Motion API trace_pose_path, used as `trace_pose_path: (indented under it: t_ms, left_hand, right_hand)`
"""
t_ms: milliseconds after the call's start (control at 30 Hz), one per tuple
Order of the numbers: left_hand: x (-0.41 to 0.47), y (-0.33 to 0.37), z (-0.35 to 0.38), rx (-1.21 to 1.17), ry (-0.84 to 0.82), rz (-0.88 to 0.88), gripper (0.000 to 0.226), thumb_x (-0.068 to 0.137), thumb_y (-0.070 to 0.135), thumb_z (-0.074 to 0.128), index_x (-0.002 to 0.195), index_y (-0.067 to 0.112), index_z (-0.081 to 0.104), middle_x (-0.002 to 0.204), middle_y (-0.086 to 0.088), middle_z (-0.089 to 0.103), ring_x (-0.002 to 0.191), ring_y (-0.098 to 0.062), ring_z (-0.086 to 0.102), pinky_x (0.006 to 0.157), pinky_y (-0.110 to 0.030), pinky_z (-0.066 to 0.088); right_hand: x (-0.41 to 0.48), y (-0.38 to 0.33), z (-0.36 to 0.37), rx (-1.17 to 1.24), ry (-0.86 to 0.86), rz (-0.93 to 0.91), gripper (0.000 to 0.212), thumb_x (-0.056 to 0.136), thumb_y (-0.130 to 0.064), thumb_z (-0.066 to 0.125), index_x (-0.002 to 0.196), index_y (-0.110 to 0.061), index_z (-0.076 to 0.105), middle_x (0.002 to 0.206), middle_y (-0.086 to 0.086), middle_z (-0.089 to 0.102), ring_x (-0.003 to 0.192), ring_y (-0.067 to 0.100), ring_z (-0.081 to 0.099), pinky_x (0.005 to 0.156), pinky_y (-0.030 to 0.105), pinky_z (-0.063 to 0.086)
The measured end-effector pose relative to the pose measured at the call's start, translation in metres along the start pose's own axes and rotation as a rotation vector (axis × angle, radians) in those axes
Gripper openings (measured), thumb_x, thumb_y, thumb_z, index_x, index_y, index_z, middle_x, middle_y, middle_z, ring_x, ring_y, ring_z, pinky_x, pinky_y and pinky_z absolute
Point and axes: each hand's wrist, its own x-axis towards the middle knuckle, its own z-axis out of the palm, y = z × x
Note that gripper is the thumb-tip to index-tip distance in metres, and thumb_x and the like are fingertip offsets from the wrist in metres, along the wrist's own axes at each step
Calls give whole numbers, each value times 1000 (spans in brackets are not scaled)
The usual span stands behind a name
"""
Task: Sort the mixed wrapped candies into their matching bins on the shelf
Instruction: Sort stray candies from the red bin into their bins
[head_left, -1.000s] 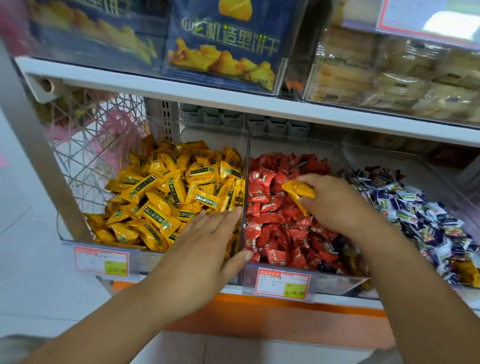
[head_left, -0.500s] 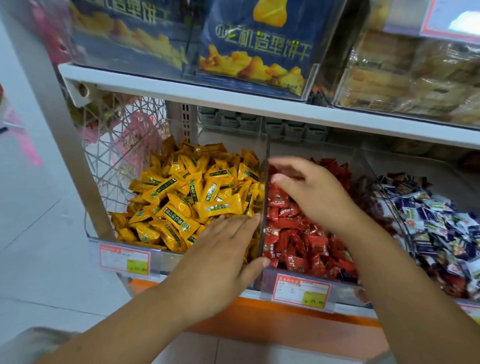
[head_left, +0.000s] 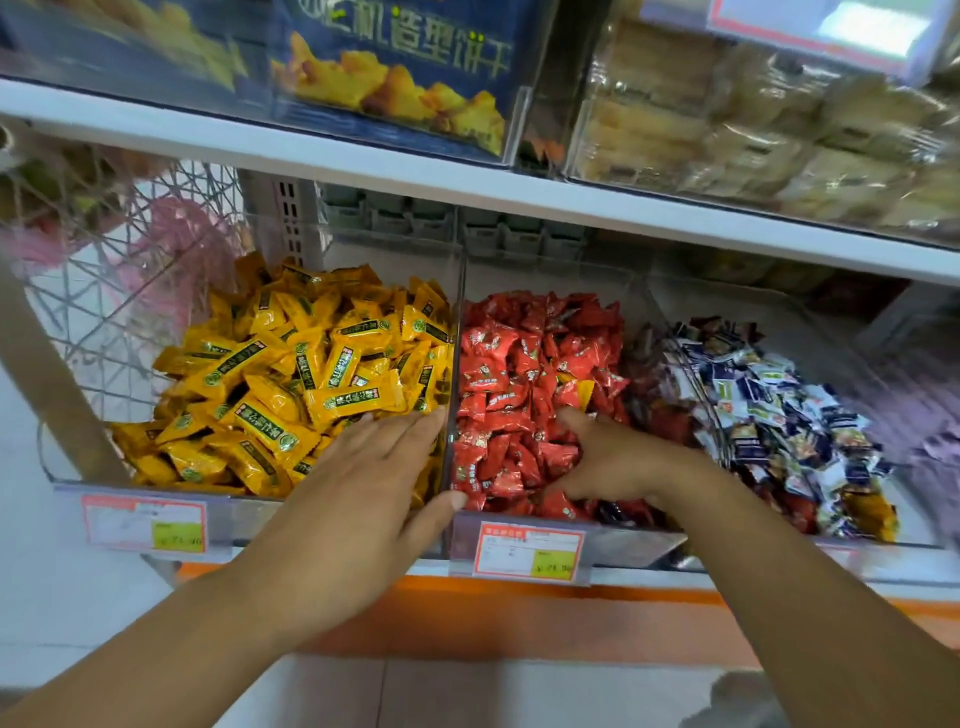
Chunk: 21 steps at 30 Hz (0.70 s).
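Three clear bins stand side by side on the shelf: yellow candies (head_left: 291, 374) on the left, red candies (head_left: 519, 364) in the middle, blue-and-white candies (head_left: 769, 405) on the right. One stray yellow candy (head_left: 583, 391) sticks up among the red ones. My right hand (head_left: 618, 457) is pressed into the red pile just below that stray piece, with forefinger and thumb apart and several red wrappers between them. My left hand (head_left: 358, 483) lies flat with fingers spread on the front of the yellow bin, against the clear divider (head_left: 457, 312).
Another yellow wrapper (head_left: 867, 509) lies at the front of the blue-and-white bin. Price tags (head_left: 530, 548) hang on the bin fronts. The upper shelf board (head_left: 467, 192) is close overhead, with biscuit boxes on it. A wire basket (head_left: 130, 260) stands to the left.
My right hand carried a yellow candy from the red bin toward the yellow bin, no longer holds it, and has come back down into the red candies. My left hand has stayed in place.
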Motion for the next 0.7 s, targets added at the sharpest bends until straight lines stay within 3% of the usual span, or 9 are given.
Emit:
trace_pose_path:
  t_ms: [100,200,267,333,400,467,533,600,700]
  left_hand:
    - [0,1,-2,-2,-28,3,69,90,58,32,141,14,44,133,-2,58,122,-14,38,109,-20,14]
    - [0,3,-5,9,-36,9,66,91,55,34,138,10,48,129,-4,61,119,-14,35,106,-20,9]
    - [0,3,-5,36,-30,5,67,91,56,33,138,12,48,129,-3,61,119,-13,35,108,-21,13]
    - [0,3,-5,84,-19,7,65,91,56,34,136,11,49,125,-3,63,116,-14,37,106,-22,14]
    - [1,3,-5,90,-11,22,64,91,54,36,135,10,50,123,-4,64,115,-14,37,105,-21,9]
    - [1,2,-4,73,-11,36,66,91,55,35,137,11,48,126,-4,63,117,-14,37,105,-20,8]
    - [1,0,-3,-3,4,36,71,90,60,31,144,15,41,135,0,55,124,-11,33,108,-19,6]
    - [0,-3,0,-35,19,40,74,89,63,27,148,18,36,140,4,50,128,-9,32,111,-18,7]
    - [0,-2,-1,-22,3,34,68,91,58,33,144,17,41,134,1,56,122,-10,36,108,-22,18]
  right_hand:
    - [-3,-1,4,160,64,12,95,80,-13,70,154,-24,13,145,8,44,115,19,52,85,22,44]
    - [-9,-2,2,342,138,-13,92,76,-9,74,152,-25,24,119,2,58,97,14,58,76,16,49]
    - [-18,-6,-7,459,202,-66,81,78,-6,74,146,-27,35,88,-9,54,72,2,51,54,4,42]
    - [-23,-10,-19,544,298,-130,58,78,-3,74,119,-35,48,76,-16,51,61,-4,47,48,3,38]
    - [-22,-21,-26,651,367,-207,48,76,-7,78,104,-35,51,81,-18,57,63,-6,52,55,1,41]
    - [-19,-32,-28,661,395,-253,68,69,-26,85,126,-36,49,115,-13,59,95,1,60,83,10,45]
    - [-14,-41,-28,634,382,-299,91,63,-44,86,140,-44,37,145,-6,43,123,14,51,101,29,43]
    - [-16,-46,-30,661,335,-345,88,69,-46,81,141,-52,31,153,-7,31,128,16,46,99,31,44]
    - [-25,-37,-40,592,364,-339,56,86,-35,70,135,-46,46,145,-10,44,108,10,59,89,35,56]
